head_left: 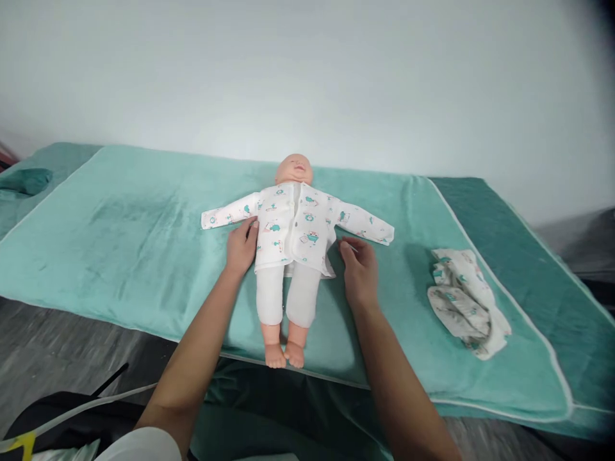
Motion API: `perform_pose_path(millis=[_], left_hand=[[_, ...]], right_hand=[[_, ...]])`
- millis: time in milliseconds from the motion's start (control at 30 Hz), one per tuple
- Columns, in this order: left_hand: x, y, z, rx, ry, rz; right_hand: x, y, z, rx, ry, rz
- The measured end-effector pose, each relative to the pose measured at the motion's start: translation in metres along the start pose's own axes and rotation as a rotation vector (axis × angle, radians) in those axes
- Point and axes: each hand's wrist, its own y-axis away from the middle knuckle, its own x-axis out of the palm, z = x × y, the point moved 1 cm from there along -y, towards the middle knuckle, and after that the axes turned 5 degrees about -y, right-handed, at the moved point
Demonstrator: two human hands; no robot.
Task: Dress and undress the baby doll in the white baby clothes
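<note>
A baby doll [294, 168] lies on its back on a green padded cover, its bare feet toward me. It wears a white printed jacket [276, 221], with sleeves spread to both sides and cuffs hiding any hands. White fabric trousers or legs [270, 294] show below the hem. My left hand [243, 246] rests against the jacket's side beneath one sleeve, fingers loosely extended and holding nothing visible. On the other side, my right hand [359, 269] is just off the jacket's side below the other sleeve, fingers loosely bent, thumb apart from them.
A crumpled white printed garment [468, 301] lies on the cover to the right. The green cover [144, 211] has pale piping and lies over a darker green bed [523, 275]. A white wall [307, 77] stands behind. A pale tube or cord [96, 402] runs at lower left.
</note>
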Motion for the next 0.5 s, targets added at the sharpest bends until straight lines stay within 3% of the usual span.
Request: perform_pose_path(millis=[200, 367, 500], left_hand=[[-0.004, 0.0, -0.008, -0.061, 0.255, 0.178], [0.003, -0.005, -0.018, -0.053, 0.486, 0.249], [0.019, -0.017, -0.025, -0.126, 0.695, 0.224]], right_hand=[[0.035, -0.043, -0.002, 0.269, -0.268, 0.238], [0.052, -0.052, 0.005, 0.205, -0.527, 0.381], [0.058, -0.06, 0.009, 0.213, -0.603, 0.434]])
